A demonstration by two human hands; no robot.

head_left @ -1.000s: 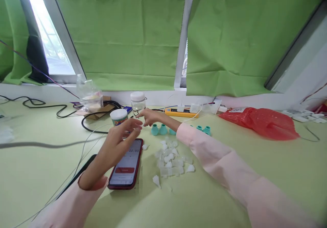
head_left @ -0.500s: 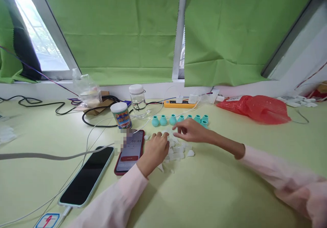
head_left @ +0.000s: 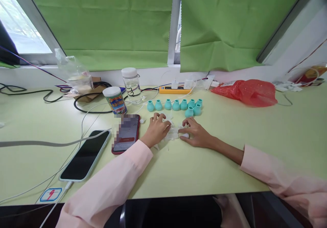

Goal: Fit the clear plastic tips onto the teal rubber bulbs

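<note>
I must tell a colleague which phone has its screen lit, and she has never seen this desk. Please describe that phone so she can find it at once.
On the pale green table, find the left hand resting on small clear plastic pieces. Directly left of it lies the red-cased phone, screen lit. The larger phone further left has a dark screen, a light case and a white cable.

1. The small white translucent pieces (head_left: pixel 174 132) lie in a loose heap on the pale green bench (head_left: pixel 230 160), just left of the middle of the frame.
2. My left grip (head_left: pixel 156 130) rests on the heap's left edge, fingers curled down onto it.
3. My right grip (head_left: pixel 194 133) lies on its right edge, fingertips touching the pieces.
4. Most of the heap is hidden under my grips; a few bits show between them.
</note>
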